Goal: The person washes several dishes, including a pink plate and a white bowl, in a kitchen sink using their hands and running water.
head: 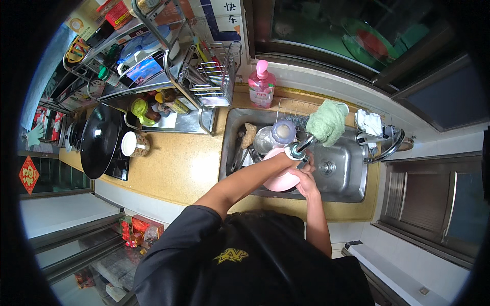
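A pink bowl [281, 183] is held over the double-basin steel sink [344, 193], near its front edge. My right hand [305, 183] grips the right side of the bowl, thumb and fingers at its rim. My left hand [311, 163] reaches across the bowl and meets the right hand; the chrome faucet [304, 147] hides most of it, so its grip is unclear. Over the faucet hangs a light green cloth [326, 121]. Behind the bowl, a clear plastic container [283, 132] and a metal pot [263, 140] sit in the left basin.
A pink pump bottle [262, 86] stands behind the sink. At left are a wire utensil basket [214, 86], a patterned mug [136, 144] and a black wok [100, 139] on the yellow counter [172, 168]. A wire rack with white cloth [368, 121] hangs at the right corner.
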### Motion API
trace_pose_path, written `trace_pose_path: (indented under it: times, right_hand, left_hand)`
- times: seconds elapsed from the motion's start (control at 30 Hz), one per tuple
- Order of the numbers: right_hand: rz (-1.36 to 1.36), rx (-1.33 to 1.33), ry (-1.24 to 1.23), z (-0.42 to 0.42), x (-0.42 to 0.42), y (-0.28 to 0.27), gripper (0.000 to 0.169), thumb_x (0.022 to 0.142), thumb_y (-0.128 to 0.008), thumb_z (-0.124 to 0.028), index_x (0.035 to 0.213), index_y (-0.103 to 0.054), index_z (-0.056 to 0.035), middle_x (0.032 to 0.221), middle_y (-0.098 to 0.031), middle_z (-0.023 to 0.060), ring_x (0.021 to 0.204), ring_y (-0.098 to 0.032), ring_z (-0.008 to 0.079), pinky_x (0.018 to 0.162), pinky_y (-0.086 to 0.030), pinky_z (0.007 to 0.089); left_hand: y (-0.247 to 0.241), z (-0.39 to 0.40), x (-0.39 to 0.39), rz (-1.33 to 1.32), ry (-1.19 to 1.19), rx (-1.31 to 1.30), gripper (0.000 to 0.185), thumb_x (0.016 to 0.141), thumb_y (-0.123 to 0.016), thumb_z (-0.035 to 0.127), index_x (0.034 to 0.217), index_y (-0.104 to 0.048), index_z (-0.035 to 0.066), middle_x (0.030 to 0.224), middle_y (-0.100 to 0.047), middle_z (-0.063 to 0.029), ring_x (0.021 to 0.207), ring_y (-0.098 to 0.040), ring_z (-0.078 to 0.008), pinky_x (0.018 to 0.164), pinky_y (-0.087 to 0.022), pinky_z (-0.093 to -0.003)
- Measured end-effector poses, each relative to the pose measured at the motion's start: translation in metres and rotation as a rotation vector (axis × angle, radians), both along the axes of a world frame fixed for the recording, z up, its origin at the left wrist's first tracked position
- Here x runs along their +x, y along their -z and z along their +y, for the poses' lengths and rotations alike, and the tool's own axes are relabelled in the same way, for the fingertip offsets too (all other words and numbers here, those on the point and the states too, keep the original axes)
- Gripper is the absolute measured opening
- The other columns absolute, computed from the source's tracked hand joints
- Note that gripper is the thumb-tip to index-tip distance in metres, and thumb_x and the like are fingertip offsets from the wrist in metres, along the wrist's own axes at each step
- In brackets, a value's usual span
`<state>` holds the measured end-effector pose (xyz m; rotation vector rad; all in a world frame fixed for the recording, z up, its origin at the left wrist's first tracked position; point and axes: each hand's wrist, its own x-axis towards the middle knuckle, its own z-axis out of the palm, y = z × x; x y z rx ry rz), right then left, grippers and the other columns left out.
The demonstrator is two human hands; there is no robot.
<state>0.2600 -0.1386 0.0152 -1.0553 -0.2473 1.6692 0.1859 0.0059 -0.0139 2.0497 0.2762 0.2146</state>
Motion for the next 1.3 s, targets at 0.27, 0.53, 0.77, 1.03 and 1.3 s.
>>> trace_pose_path:
  times: [0.27, 0.53, 0.77, 1.03, 1.3]
  right_hand:
    - [-0.140, 0.082, -0.059, -0.011, 0.002, -0.032, 0.051, 0.086, -0.070, 0.001, 0.133, -0.051, 0.0011, 0.117, -0.065, 0.0101, 0.106, -0.066, 0.0209, 0.092, -0.056, 0.0370]
    - [-0.072, 0.024, -0.002, -0.012, -0.002, -0.011, 0.047, 0.088, -0.070, -0.003, 0.132, -0.054, 0.0013, 0.117, -0.066, 0.0106, 0.106, -0.066, 0.0211, 0.093, -0.055, 0.0376]
    - [-0.150, 0.084, 0.018, -0.017, -0.012, -0.041, 0.041, 0.083, -0.074, -0.003, 0.121, -0.062, 0.0038, 0.109, -0.070, 0.0106, 0.098, -0.069, 0.0207, 0.088, -0.055, 0.0372]
    - [0.043, 0.164, 0.414, 0.002, 0.000, -0.037, 0.041, 0.089, -0.065, -0.001, 0.128, -0.057, 0.0040, 0.119, -0.067, 0.0122, 0.109, -0.066, 0.0247, 0.097, -0.054, 0.0390]
    - [0.307, 0.062, 0.386, 0.003, 0.005, 0.021, 0.039, 0.099, -0.059, -0.013, 0.137, -0.052, -0.0054, 0.132, -0.063, 0.0059, 0.119, -0.063, 0.0194, 0.102, -0.051, 0.0350]
  left_hand:
    - [0.032, 0.035, -0.022, 0.062, -0.061, -0.075, 0.028, 0.092, -0.065, 0.034, 0.103, -0.074, 0.009, 0.098, -0.074, -0.0120, 0.084, -0.070, -0.0256, 0.078, -0.056, -0.0416]
    - [0.032, 0.004, 0.001, 0.023, -0.078, -0.010, 0.032, 0.095, -0.061, 0.034, 0.109, -0.071, 0.007, 0.103, -0.074, -0.0127, 0.086, -0.071, -0.0261, 0.080, -0.056, -0.0425]
    - [0.112, 0.045, -0.054, 0.411, -0.374, -0.732, 0.037, 0.098, -0.054, 0.034, 0.118, -0.068, 0.005, 0.109, -0.073, -0.0135, 0.090, -0.072, -0.0269, 0.082, -0.058, -0.0429]
    - [-0.006, -0.019, -0.076, -0.219, -0.634, -1.729, 0.045, 0.107, -0.038, 0.034, 0.131, -0.058, 0.002, 0.130, -0.066, -0.0149, 0.118, -0.064, -0.0274, 0.110, -0.046, -0.0431]
    - [-0.020, -0.024, -0.085, -0.545, -0.859, -1.642, 0.038, 0.101, -0.058, 0.017, 0.131, -0.053, -0.006, 0.122, -0.067, -0.0189, 0.109, -0.069, -0.0286, 0.095, -0.059, -0.0433]
